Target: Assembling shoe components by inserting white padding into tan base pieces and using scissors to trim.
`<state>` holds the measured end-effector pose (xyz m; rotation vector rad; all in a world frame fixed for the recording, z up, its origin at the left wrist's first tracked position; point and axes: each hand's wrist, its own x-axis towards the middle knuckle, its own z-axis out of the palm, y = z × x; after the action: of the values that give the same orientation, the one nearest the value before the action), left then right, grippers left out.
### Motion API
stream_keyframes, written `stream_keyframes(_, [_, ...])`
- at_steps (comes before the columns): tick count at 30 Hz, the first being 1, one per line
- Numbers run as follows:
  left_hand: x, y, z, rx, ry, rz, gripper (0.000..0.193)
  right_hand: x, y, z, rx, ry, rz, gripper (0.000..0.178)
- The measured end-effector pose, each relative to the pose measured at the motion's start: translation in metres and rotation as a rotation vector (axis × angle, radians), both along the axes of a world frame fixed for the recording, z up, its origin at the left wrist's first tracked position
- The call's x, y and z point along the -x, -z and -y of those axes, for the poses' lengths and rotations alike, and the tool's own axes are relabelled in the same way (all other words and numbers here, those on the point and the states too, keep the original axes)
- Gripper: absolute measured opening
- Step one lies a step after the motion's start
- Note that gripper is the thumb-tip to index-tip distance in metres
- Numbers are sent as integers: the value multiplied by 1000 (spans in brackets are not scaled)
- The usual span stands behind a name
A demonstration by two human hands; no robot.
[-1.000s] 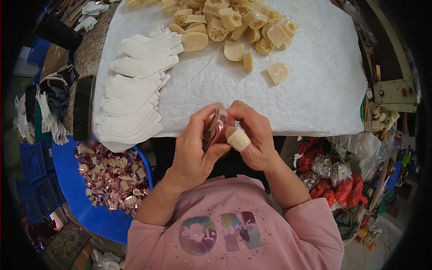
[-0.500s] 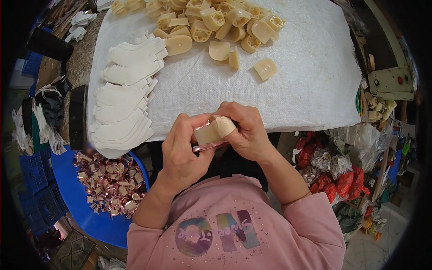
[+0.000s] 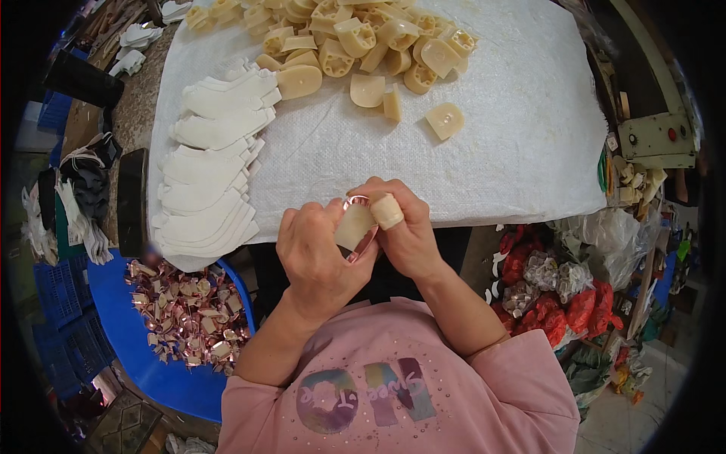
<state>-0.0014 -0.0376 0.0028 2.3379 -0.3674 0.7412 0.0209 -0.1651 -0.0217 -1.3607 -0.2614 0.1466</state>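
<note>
Covering the worktop (image 3: 140,113): white woven sheet (image 3: 522,151), its near edge just beyond the person's hands; speckled brown surface exposed on the left.
Blue basin (image 3: 144,356): below the worktop's near left corner; holds many small shiny pink pieces (image 3: 189,310) with beige faces.
Beige block heap: moulded blocks (image 3: 355,36) piled at the far side of the sheet, several showing hollow undersides; one block (image 3: 445,121) lies apart, toward the right hand.
White cut pieces (image 3: 208,181): overlapping in a fanned row along the sheet's left side.
Left hand (image 3: 318,253): grasping the pink metallic piece from its left, fingers curled, back of the hand upward.
Right hand (image 3: 412,238): grasping the same piece from its right, fingers bent at the far edge.
Pink metallic piece (image 3: 354,228): between both hands, touching each, near the sheet's near edge; pale inner face visible, shiny rim pleated at the far end.
Thumb wrap (image 3: 387,212): cream band on the right thumb, just beside the piece's right rim.
</note>
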Motion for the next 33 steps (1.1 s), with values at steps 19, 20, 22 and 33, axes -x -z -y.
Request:
stream_keyframes(19, [-9,5,3,134,87,-180,41,7,-20,46,368,71,223,33])
stream_keyframes(20, [-10,8,-2,162,70,-185,39,4,-24,63,417,102,224,29])
stream_keyframes(22, [-10,19,-9,321,81,-235,38,-12,-19,114,590,401,341,23])
stream_keyframes(33, [-8,-4,-3,1206,355,-760,59,-79,8,456,1779,1389,254,35])
